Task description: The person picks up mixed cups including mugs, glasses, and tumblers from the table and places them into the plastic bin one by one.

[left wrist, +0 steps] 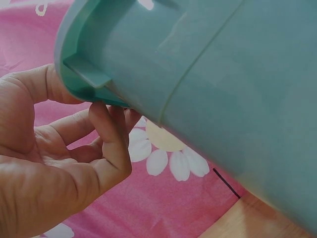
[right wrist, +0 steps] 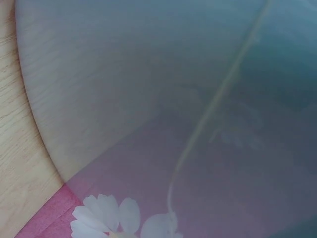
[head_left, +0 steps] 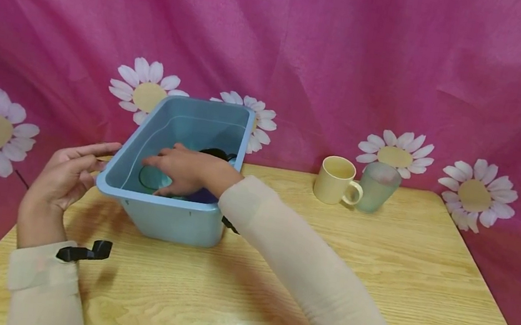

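Note:
A blue-grey plastic bin (head_left: pixel 180 223) stands on the left part of the table. At its left front corner my left hand (head_left: pixel 68 173) holds the rim. One finger passes behind the rim while others bend against its underside, as the left wrist view shows the hand (left wrist: pixel 64 148) and bin wall (left wrist: pixel 223 99). My right hand (head_left: pixel 188 171) reaches inside the bin, fingers spread over a clear, green-rimmed vessel (head_left: pixel 149 177); I cannot tell whether they grip it. Beside this hand lies a dark round-edged thing (head_left: pixel 213 152). The bin wall (right wrist: pixel 148 99) fills most of the right wrist view.
A yellow mug (head_left: pixel 333 182) and a frosted greenish tumbler (head_left: pixel 378 188) stand close together at the back right of the wooden table (head_left: pixel 376 269). A pink curtain (head_left: pixel 324 71) with white flowers hangs behind the table.

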Motion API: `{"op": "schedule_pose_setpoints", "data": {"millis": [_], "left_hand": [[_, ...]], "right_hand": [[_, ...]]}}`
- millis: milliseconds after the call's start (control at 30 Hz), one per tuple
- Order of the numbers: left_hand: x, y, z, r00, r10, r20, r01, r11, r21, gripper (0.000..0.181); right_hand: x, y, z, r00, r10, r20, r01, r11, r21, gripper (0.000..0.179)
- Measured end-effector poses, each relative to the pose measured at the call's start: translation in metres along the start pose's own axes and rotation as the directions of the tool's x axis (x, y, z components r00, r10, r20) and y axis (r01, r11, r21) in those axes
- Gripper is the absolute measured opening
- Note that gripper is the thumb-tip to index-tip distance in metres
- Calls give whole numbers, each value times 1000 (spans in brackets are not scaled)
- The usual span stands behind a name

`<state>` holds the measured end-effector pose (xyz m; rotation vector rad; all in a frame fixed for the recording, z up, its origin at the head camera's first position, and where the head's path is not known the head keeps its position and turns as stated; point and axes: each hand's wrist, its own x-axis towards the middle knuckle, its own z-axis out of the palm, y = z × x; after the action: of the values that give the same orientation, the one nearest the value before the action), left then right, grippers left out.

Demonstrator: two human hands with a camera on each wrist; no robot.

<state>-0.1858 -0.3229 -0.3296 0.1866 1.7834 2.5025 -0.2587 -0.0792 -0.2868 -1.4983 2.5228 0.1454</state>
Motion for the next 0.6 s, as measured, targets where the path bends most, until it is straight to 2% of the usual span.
{"op": "schedule_pose_setpoints", "data": {"millis": [333, 600], "left_hand": [[0, -2, 0, 1000, 13, -4, -13, 1000, -10, 45], [0, -1, 1, 1000, 0, 0, 0, 1000, -12, 47]], "right_hand": [[-10, 4, 0, 998, 18, -54, -16, 999, 33, 80], [-28, 13, -11, 991, 35, -126, -32, 999, 32, 78]]}}
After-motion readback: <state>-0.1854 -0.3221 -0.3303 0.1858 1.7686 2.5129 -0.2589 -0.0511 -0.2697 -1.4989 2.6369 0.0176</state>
